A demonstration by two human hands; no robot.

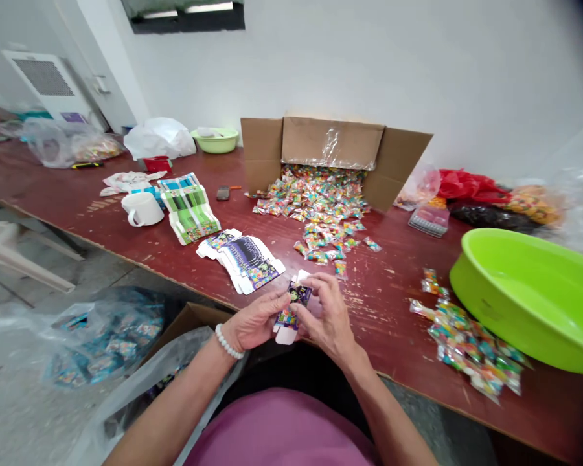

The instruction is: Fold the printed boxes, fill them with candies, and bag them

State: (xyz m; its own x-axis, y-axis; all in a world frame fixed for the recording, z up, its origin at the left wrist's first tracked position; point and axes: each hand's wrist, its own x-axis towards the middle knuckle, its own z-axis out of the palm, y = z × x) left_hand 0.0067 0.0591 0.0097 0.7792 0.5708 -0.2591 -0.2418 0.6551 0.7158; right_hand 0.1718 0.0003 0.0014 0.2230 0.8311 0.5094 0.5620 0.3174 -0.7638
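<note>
A small purple printed carton point(288, 317) with white end flaps is held between my two hands, over the table's front edge. My left hand point(261, 318), with a pale bead bracelet at its wrist, grips the carton's left side. On its right side, the thumb and fingers of my right hand point(328, 316) close on it near the top flap. Just beyond lies a fanned stack of flat purple cartons point(252, 259). Wrapped candies point(320, 226) spill towards my hands from a cardboard box point(333, 142) tipped on its side.
At right, a large green basin point(525, 310) stands beside a pile of wrapped candies point(471, 346). Left of centre are green flat cartons point(192, 210) and a white mug point(142, 210). Below the table edge are plastic bags point(111, 343) of blue packets and a white stool point(10, 249).
</note>
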